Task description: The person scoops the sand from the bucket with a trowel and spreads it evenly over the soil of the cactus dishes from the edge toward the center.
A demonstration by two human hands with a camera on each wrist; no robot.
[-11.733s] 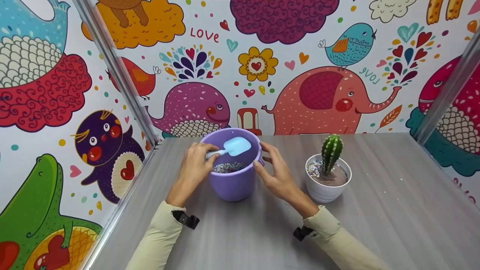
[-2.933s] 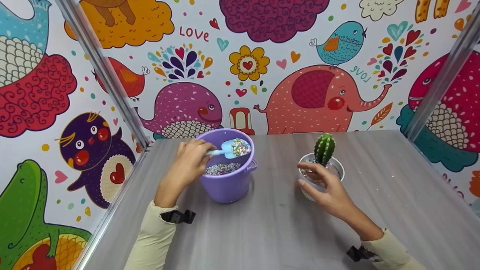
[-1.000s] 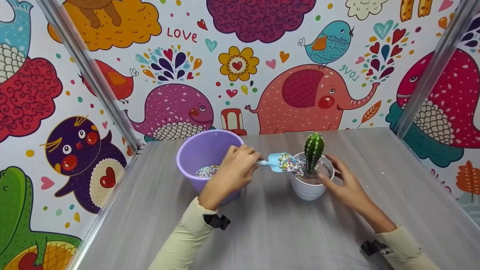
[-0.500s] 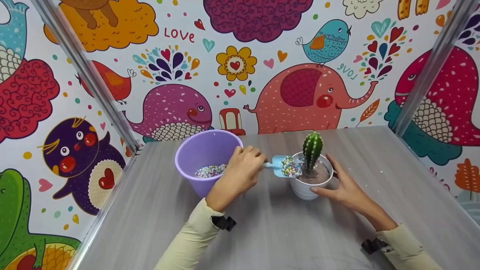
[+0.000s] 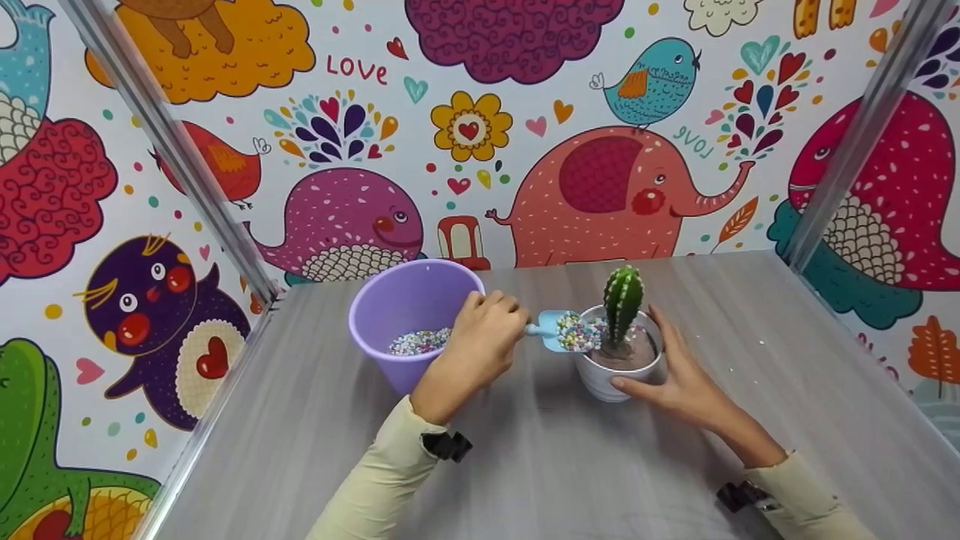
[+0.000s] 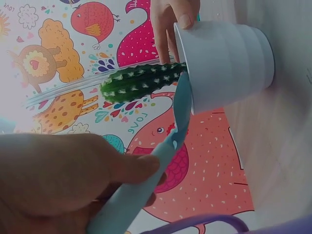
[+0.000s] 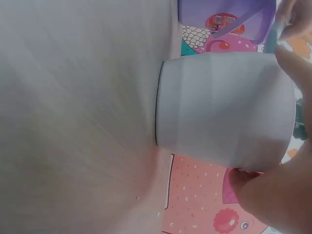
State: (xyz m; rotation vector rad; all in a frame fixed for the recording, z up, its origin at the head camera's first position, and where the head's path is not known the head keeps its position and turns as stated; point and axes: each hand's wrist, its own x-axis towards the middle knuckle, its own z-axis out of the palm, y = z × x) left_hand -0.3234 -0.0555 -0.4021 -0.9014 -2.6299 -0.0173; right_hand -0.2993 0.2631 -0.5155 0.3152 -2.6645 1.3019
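My left hand (image 5: 476, 349) grips the handle of a light blue scoop (image 5: 550, 330) that bears multicoloured pebbles (image 5: 576, 333). The scoop's tip reaches over the left rim of a white plant pot (image 5: 606, 384). In the left wrist view, the thumb lies along the scoop's handle (image 6: 131, 200) and the blade is beside the cactus (image 6: 141, 84). The green cactus stands upright in brown soil (image 5: 630, 352). My right hand (image 5: 682, 382) holds the pot from the right, thumb on its front and fingers on its far side. The right wrist view shows the pot's wall (image 7: 219, 107) between thumb and fingers.
A purple bucket (image 5: 386, 364) with more pebbles (image 5: 420, 342) in its bottom stands left of the pot, partly behind my left hand. A few specks lie on the grey wood-grain table (image 5: 562, 465), right of the pot. Patterned walls (image 5: 465, 195) enclose the back and left.
The scoop, bare at first inside the bucket, got filled with pebbles and was carried right to the pot. My right hand left the bucket and took hold of the pot.
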